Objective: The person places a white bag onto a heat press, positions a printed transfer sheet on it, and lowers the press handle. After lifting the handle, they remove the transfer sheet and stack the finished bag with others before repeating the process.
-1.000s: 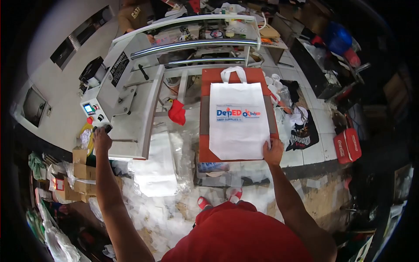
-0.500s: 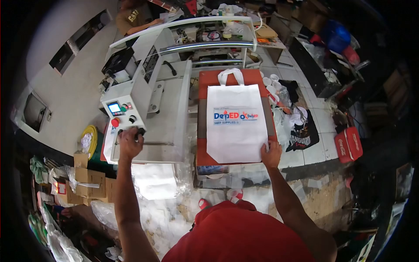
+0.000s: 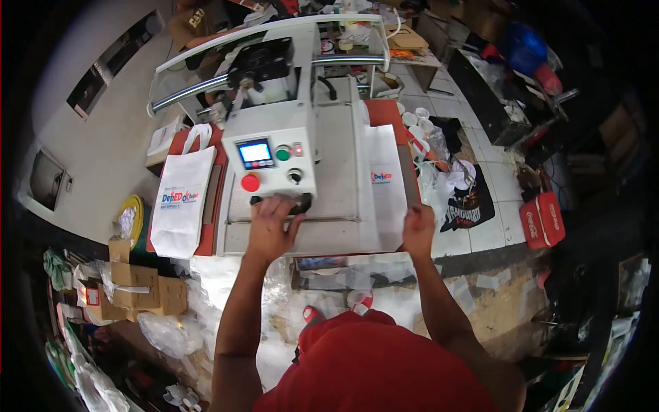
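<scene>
My left hand (image 3: 272, 230) is wrapped around the black handle (image 3: 303, 203) on the front of a white heat press (image 3: 302, 154). The press head covers the left part of a white tote bag (image 3: 386, 213) on the right red-edged platen (image 3: 384, 108); red and blue print shows at its uncovered side. Just off that bag's right edge is my right hand (image 3: 418, 231), fingers curled, with nothing visible in them. A second white tote bag (image 3: 177, 220), printed "DepED", lies on the left platen (image 3: 217, 206), uncovered.
Chrome rails (image 3: 347, 60) cross behind the press head. Cardboard boxes (image 3: 141, 285) stand at lower left. A red cooler (image 3: 542, 220) sits at right, near a black printed cloth (image 3: 470, 209) on the floor. A person in a brown shirt (image 3: 191, 27) is at the back left.
My left hand has moved the press head right, from the left platen to partly over the right bag. The left bag is now uncovered. My right hand has come off the right bag's corner.
</scene>
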